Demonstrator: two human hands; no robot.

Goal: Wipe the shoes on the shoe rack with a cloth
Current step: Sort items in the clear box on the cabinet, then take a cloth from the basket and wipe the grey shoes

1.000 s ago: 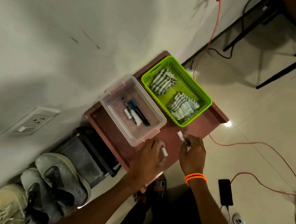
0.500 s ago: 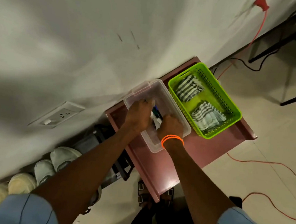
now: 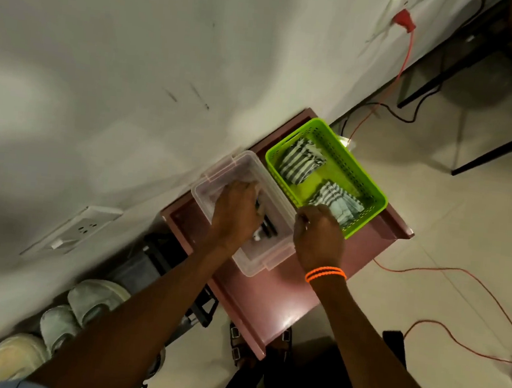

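**Right hand leaves the clear box for the cloth basket**

Half a second ago both hands were inside the clear box (image 3: 248, 212). Now only the left hand (image 3: 236, 214) is in it, over the pens (image 3: 268, 228). The right hand (image 3: 319, 234) has moved out to the green basket (image 3: 370, 190), its fingers at the nearer striped cloth (image 3: 339, 203).

Clear plastic box (image 3: 219, 171); green perforated plastic basket (image 3: 370, 190); striped cloths (image 3: 301, 162); glossy floor (image 3: 451, 231).
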